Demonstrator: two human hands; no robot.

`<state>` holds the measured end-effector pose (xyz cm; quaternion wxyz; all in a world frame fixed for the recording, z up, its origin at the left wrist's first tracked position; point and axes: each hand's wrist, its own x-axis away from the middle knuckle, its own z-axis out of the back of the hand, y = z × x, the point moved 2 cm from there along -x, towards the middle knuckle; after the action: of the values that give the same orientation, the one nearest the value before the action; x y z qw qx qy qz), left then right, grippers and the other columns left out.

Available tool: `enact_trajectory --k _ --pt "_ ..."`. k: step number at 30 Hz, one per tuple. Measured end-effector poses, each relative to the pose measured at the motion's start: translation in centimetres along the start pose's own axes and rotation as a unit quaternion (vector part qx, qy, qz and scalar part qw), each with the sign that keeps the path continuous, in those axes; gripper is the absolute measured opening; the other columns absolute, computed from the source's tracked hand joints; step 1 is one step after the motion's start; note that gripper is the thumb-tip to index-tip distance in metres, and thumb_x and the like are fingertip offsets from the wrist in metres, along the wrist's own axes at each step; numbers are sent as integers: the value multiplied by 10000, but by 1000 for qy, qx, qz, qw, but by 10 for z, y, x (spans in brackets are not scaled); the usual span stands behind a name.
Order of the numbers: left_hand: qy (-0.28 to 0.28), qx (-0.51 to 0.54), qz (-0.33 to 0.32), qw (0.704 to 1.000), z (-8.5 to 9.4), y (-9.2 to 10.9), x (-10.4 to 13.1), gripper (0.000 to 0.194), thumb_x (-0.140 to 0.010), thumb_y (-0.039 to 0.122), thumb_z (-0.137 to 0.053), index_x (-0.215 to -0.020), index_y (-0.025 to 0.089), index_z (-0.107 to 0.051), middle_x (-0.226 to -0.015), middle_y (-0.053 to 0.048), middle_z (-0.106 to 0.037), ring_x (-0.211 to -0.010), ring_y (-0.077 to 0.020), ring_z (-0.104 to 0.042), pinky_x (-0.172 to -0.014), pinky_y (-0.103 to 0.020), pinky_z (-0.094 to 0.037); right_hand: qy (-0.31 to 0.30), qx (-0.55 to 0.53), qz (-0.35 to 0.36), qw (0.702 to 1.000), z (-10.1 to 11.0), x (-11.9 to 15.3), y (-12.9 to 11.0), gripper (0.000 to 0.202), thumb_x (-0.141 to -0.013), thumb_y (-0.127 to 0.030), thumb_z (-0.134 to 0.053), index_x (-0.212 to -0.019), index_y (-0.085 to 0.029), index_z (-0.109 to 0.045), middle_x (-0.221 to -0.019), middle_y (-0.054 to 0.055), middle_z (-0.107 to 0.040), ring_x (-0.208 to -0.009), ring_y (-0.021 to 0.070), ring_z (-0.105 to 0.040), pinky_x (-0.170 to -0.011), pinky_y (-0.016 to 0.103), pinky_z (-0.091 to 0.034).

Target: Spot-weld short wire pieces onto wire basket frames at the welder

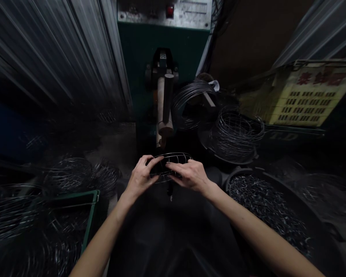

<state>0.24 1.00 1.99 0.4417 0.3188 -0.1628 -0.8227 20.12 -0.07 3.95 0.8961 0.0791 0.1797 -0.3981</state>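
Nearest the camera are the bare forearms, left (103,234) and right (248,227), reaching forward over a dark covering (167,238) on the lap. To the left stands a green crate (93,209) with blurred wire pieces inside; to the right, a black tub (233,172) holds a mass of small metal bits (265,207).

Ahead, above the far edge of the lap, is a round wire frame (175,154), held between both hands. The left hand (141,175) has its grip clamped on the near left side, fingers above and thumb below; the right hand (192,173) pinches the other side likewise. Thin wire like this could probably bend if the two squeezed unevenly, and a loose pinch might let it tip or drop onto the lap.

Just beyond the frame hang the machine's cylindrical arms (165,104), apart from it. Raising the frame carelessly could knock its rim against them, and fingers that close to the arms' lower end would be at risk if the machine moved.

Farther right, a wire coil (193,92) and stacked wire rings (236,132) could snag a straying frame. Behind rises the green machine body (138,42).
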Motion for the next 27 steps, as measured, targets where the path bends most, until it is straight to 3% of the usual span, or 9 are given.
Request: enact_trajectory --k 7,10,13,16,21,27 --pt "1 15 3 1000 2 1 -3 587 -752 143 -612 -1295 290 -447 -1131 -51 -462 -1057 -197 -509 -908 -354 -486 -51 -2 -74 996 4 0 -10 343 -923 -309 -493 -1255 -239 -544 -1186 48 -633 -777 161 -656 -610 290 -395" --pt "2 13 -1 1000 2 2 -3 582 -752 154 -621 -1291 290 -451 -1129 -50 -464 -1063 -198 -509 -905 -345 -486 -29 -21 -89 995 7 -1 -12 355 -908 -382 -524 -1224 -228 -571 -1129 40 -664 -718 157 -653 -603 287 -400" --pt "4 -1 -2 1000 0 3 -2 592 -747 139 -619 -1291 301 -452 -1138 -52 -461 -1080 -207 -505 -914 -355 -482 2 -66 -119 991 9 -3 -13 235 -911 -321 -522 -1106 -260 -638 -1009 -10 -709 -683 130 -650 -598 255 -399" --pt "4 -21 -2 1000 -1 5 -1 616 -736 109 -612 -1295 310 -448 -1135 -53 -458 -1083 -219 -498 -923 -380 -477 31 -143 -191 971 11 -6 -13 164 -871 -227 -546 -965 -265 -675 -889 -41 -722 -679 119 -650 -613 222 -424" --pt "-1 -30 3 1000 0 8 -1 620 -732 93 -609 -1293 303 -448 -1127 -55 -456 -1078 -223 -492 -924 -387 -475 55 -253 -268 928 13 -7 -10 131 -819 -223 -559 -891 -255 -664 -818 -48 -707 -675 127 -648 -637 219 -471" --pt "0 -25 12 1000 -1 7 1 627 -729 93 -611 -1294 310 -445 -1132 -58 -449 -1081 -227 -492 -930 -402 -472 33 -135 -235 962 8 -5 -14 155 -818 -219 -553 -928 -268 -651 -848 -40 -712 -681 145 -653 -600 230 -440"
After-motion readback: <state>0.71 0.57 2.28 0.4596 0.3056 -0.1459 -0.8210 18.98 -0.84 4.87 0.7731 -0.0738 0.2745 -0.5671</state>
